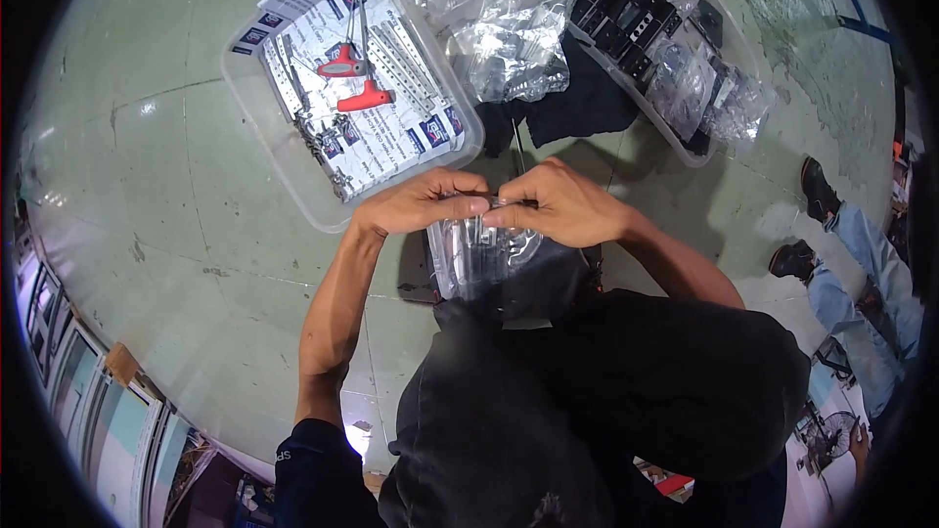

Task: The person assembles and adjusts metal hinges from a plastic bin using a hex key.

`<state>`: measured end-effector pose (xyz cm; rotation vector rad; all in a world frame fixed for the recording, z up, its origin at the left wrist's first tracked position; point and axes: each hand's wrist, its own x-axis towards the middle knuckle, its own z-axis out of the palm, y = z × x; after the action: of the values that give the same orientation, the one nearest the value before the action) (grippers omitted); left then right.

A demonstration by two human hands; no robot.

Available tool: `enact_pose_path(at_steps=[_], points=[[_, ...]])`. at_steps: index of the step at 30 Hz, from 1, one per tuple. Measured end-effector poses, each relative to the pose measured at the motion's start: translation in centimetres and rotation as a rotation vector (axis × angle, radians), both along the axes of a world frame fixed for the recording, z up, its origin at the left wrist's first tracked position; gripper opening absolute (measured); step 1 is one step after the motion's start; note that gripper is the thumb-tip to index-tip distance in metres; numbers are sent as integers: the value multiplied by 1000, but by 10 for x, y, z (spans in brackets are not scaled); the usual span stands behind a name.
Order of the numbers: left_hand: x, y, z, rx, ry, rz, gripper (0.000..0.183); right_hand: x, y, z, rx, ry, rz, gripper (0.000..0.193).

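Observation:
Between my knees and the bins, a clear plastic bag (pixel 489 252) hangs from both hands, with slim metallic pieces showing through it. My left hand (pixel 430 201) pinches its top edge between thumb and fingers. Close beside it, my right hand (pixel 558 203) grips the same edge, the two thumbs nearly touching. What exactly lies inside the bag is blurred by the plastic. A thin dark rod (pixel 518 135) sticks up just beyond my right hand; its lower end is hidden.
At the far left stands a clear plastic bin (pixel 303 198) holding two red-handled T-handle tools (pixel 364 96) and perforated metal strips (pixel 406 68). Crumpled plastic bags (pixel 514 39) lie beside it. Another bin (pixel 611 64) holds black parts. A person's legs (pixel 861 284) show at right.

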<state>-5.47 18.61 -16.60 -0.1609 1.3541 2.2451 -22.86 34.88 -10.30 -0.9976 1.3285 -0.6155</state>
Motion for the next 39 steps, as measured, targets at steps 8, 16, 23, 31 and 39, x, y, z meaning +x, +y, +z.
enact_pose_path(at_steps=[8,16,23,31,39], points=[[18,6,-9,576,-225,178,67,0,10,-2,208,-342,-53,33],[38,23,3,429,-74,399,81,13,6,1,326,-226,-171,28],[30,39,25,-26,-366,477,38,26,23,-29,164,-19,-164,29],[24,30,22,-229,-234,273,15,13,8,-10,140,36,166,37],[24,38,5,-287,-76,132,26,19,9,-19,-20,152,179,35]])
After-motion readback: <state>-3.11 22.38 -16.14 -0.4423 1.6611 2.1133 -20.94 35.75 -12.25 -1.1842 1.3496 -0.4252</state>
